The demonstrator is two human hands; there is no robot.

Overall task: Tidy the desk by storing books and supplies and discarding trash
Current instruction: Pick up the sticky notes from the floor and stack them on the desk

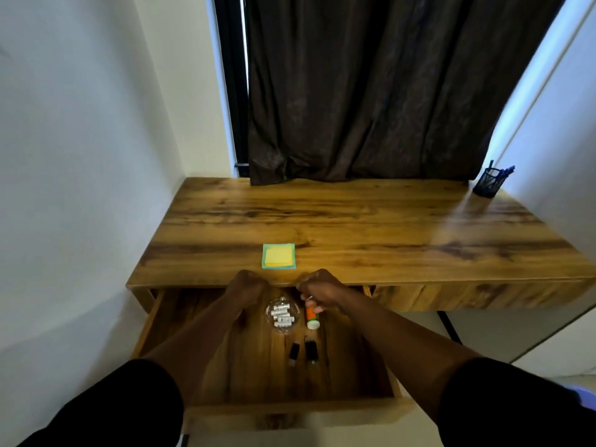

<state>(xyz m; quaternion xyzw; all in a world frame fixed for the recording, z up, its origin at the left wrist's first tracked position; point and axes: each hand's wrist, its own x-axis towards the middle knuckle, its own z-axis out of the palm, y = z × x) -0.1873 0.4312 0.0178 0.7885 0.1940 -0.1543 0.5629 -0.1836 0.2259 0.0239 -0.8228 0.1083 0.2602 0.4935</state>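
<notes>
A wooden drawer [180, 304] stands pulled out under the desk [354, 227]. Inside it lie a clear round dish [281, 314] of small white pieces, an orange-and-white glue stick [312, 317] and two small black items [303, 351]. My right hand [322, 290] hovers over the drawer's back, fingers curled around the top end of the glue stick. My left hand [246, 287] is curled into a fist beside it and holds nothing that I can see. A yellow sticky-note pad [279, 256] on a green sheet lies on the desk just beyond my hands.
A black mesh pen holder [488, 182] with blue pens stands at the desk's far right corner. A dark curtain [371, 91] hangs behind the desk. White walls close in on the left and right.
</notes>
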